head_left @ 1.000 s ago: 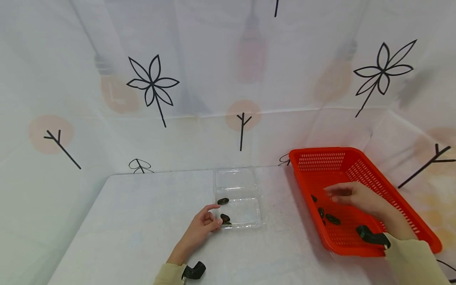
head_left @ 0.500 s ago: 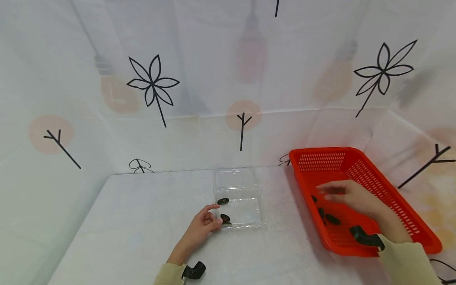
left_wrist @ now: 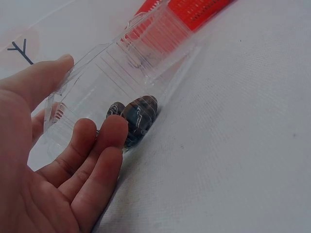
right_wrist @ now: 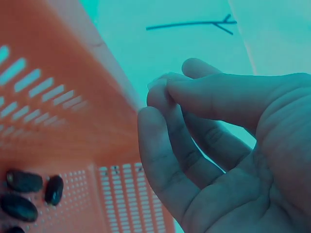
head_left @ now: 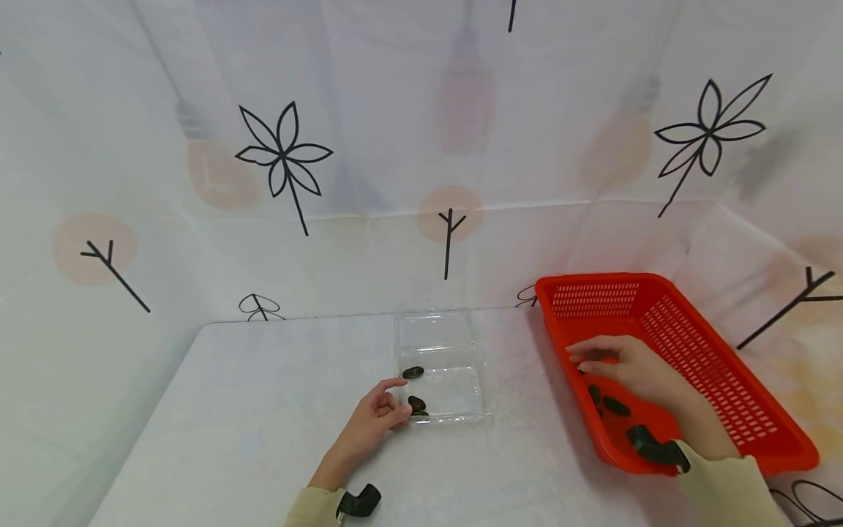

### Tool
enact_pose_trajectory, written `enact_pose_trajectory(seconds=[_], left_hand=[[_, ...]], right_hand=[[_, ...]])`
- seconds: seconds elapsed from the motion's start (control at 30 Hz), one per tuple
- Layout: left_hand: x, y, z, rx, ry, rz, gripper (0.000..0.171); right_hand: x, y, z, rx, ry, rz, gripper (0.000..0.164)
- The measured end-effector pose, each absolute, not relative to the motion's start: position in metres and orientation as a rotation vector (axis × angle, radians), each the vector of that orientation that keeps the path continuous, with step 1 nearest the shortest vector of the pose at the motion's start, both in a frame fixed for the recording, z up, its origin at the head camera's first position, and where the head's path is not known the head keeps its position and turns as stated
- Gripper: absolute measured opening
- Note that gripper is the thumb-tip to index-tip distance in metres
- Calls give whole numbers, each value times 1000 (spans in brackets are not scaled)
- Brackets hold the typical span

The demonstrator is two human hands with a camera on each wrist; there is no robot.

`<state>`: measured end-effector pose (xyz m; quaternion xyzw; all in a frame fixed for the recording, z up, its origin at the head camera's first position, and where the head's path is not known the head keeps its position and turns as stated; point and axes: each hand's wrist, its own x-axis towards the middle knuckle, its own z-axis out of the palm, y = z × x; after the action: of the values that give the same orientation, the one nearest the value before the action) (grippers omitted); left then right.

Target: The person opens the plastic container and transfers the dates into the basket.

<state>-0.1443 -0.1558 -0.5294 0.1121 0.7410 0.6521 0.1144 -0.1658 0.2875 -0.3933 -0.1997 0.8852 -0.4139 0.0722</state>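
My left hand [head_left: 370, 424] holds the left front corner of a clear plastic box [head_left: 454, 417], its lid folded back. In the left wrist view, the thumb lies at the box's rim and fingers curve against its wall. Several small, dark, glossy oval pieces [head_left: 413, 372] lie along the box's left side; their kind is unclear. My right hand [head_left: 632, 369] hovers over the left part of a red plastic basket [head_left: 724, 366], fingers loosely bent. In the right wrist view, thumb and index tips overlap with nothing visible between them. Several dark oval pieces [right_wrist: 19, 208] lie on the basket's floor.
A white cloth [head_left: 263, 410] covers the table. Behind it hangs a pale printed curtain [head_left: 369, 176]. The basket's raised slotted walls surround my right hand's area. A thin black cable [head_left: 800, 498] lies beyond the basket's near right corner.
My right hand has moved left across the basket, toward its left wall and the dark piece there. My left hand, the box and the pieces in it have stayed put.
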Motion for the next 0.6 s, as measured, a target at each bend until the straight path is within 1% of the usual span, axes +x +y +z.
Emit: enact_pose_trajectory(seconds=[0.23, 0.4, 0.6], left_hand=[[-143, -155, -528, 326, 2174, 1910, 52], [-141, -155, -525, 336, 2163, 1922, 53], [-144, -155, -529, 322, 2184, 1901, 52]], right_hand=[[-162, 269, -396, -566, 2756, -1129, 26], [-160, 256, -396, -618, 2837, -1059, 26], [-160, 240, -399, -661, 2760, -1136, 26]])
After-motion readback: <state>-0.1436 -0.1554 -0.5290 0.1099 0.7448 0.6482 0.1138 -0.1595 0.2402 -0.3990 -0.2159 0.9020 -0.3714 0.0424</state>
